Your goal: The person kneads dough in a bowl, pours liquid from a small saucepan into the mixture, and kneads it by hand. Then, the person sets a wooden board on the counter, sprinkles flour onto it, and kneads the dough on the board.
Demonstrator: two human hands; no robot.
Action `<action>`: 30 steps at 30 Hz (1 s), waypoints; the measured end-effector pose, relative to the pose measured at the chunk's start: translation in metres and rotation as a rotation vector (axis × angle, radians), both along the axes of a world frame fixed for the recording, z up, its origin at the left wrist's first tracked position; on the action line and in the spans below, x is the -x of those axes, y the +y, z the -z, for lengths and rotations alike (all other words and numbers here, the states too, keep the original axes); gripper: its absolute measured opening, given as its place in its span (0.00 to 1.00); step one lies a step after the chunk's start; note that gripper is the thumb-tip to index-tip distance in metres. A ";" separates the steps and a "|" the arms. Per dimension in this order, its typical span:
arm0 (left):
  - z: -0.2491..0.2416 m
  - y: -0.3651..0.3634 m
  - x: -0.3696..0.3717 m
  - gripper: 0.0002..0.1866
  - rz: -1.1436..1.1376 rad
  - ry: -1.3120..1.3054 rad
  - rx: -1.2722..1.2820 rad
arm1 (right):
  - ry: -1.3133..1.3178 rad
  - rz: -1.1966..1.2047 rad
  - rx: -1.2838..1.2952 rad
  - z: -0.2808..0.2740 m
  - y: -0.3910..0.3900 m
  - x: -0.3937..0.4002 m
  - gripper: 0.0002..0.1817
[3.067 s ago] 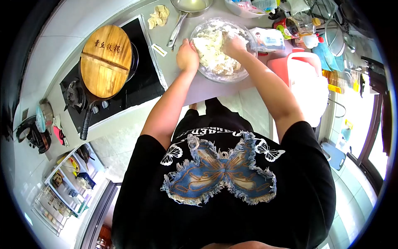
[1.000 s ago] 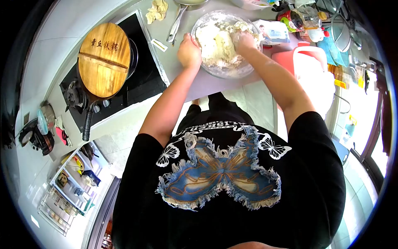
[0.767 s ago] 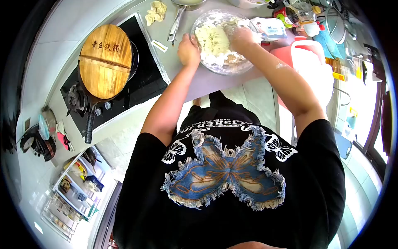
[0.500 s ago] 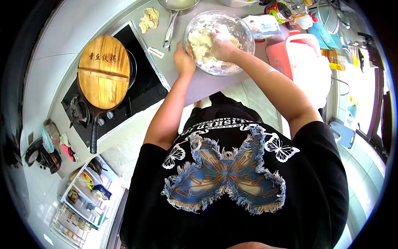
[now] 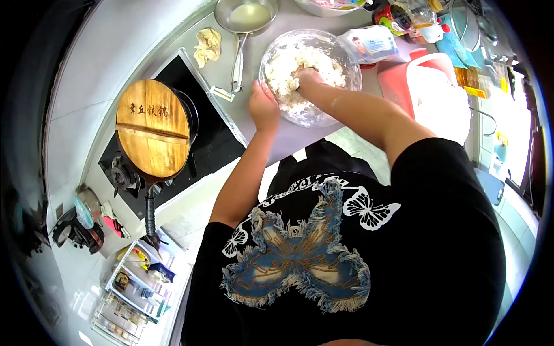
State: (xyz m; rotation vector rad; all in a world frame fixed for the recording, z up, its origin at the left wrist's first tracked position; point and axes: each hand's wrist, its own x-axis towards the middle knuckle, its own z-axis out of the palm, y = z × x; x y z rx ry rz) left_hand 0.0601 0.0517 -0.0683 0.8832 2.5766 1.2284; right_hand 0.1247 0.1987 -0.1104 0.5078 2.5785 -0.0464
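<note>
A clear glass bowl [image 5: 314, 119] dusted with flour stands on the grey counter. Lumpy, pale dough [image 5: 288, 62] with loose flour around it fills much of the bowl. My left hand [image 5: 265, 107] is closed on the bowl's left rim. Inside the bowl, my right hand [image 5: 309, 81] presses into the dough with its fingers curled into it; the fingertips are hidden.
A metal saucepan [image 5: 246, 14] with pale liquid and a crumpled cloth-like piece [image 5: 207, 47] lie left of the bowl. Beyond is a wok with a wooden lid [image 5: 153, 130] on the stove. A wipes pack [image 5: 372, 44] and pink container [image 5: 395, 81] stand right.
My right hand has moved within the bowl, and the dough looks more broken up and lumpy. My left hand stays at the rim. The whole view has shifted slightly.
</note>
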 end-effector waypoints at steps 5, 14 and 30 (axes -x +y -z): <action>0.001 -0.005 -0.016 0.13 -0.075 0.053 -0.030 | -0.056 -0.255 -0.216 -0.013 0.002 -0.007 0.16; 0.007 0.000 -0.012 0.12 -0.003 0.127 -0.085 | 0.143 -0.358 0.234 -0.096 -0.011 -0.047 0.14; 0.021 -0.009 0.000 0.15 0.079 0.101 -0.081 | 0.200 0.388 0.135 -0.063 0.023 -0.049 0.15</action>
